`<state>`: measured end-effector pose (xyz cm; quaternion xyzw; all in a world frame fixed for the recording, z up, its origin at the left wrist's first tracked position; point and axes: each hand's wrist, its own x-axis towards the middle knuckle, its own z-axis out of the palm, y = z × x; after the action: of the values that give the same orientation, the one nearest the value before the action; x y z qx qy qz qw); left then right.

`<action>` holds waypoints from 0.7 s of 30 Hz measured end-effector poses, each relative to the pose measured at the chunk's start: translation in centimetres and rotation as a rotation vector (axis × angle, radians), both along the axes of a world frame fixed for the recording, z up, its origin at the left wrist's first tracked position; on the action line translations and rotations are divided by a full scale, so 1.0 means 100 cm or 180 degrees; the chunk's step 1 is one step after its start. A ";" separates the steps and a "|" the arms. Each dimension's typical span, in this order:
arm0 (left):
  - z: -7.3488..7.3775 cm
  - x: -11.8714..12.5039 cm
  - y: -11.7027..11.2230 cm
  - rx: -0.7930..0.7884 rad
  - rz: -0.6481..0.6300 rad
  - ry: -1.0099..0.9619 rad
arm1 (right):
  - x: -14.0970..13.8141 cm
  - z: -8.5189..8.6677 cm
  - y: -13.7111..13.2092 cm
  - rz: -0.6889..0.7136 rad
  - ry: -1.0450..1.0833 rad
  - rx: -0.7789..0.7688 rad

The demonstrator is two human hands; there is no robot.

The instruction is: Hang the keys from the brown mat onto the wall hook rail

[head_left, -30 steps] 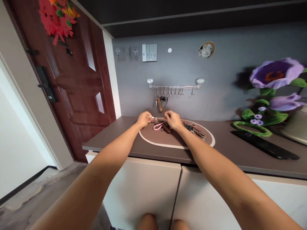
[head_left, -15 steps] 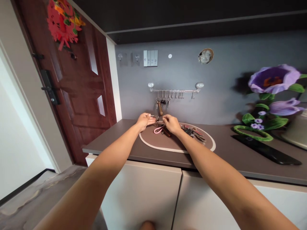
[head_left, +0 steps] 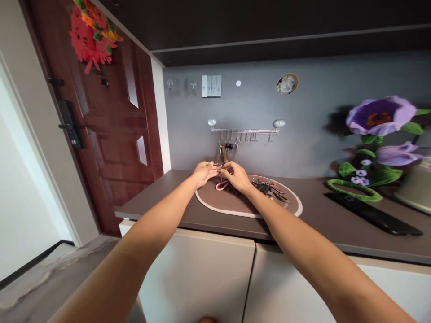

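Note:
Both of my arms reach over a brown oval mat [head_left: 245, 207] with a pale rim, lying on the dark counter. My left hand [head_left: 203, 172] and my right hand [head_left: 236, 175] meet above the mat's far left end, fingers pinched on a small metal key ring [head_left: 219, 169]. A pink strap [head_left: 220, 185] hangs from the ring down to the mat. A pile of keys [head_left: 269, 187] lies on the mat just right of my right hand. Behind my hands a metal hook rail [head_left: 244, 130] is fixed to the grey wall, with a few keys hanging at its left end.
A red-brown door [head_left: 111, 112] with a black handle stands at the left. On the counter [head_left: 158, 197] to the right lie a black flat object [head_left: 373, 213] and a large purple fabric flower [head_left: 380, 116]. White cabinet doors [head_left: 202, 273] are below the counter.
My right hand has moved left to meet my left hand, and both now hold the key ring slightly higher above the mat. The view has tilted down a little.

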<state>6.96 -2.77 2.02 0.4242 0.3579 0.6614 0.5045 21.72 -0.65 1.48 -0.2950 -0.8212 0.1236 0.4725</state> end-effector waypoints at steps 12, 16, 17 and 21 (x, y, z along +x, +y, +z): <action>0.004 0.002 -0.006 0.0158 -0.0212 -0.0179 | 0.002 0.001 0.004 -0.0237 -0.0013 0.0435; 0.006 0.003 -0.009 0.0183 -0.0206 -0.0262 | 0.005 0.001 0.007 -0.0271 0.0191 0.0431; 0.006 0.003 -0.009 0.0184 -0.0206 -0.0267 | 0.005 0.001 0.008 -0.0273 0.0247 0.0400; 0.004 0.003 -0.008 0.0136 -0.0174 -0.0201 | 0.006 0.002 0.008 -0.0268 0.0442 0.0216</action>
<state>7.26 -3.53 2.40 0.4234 0.3158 0.6679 0.5243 22.30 0.16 1.68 -0.3038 -0.7771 0.0960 0.5428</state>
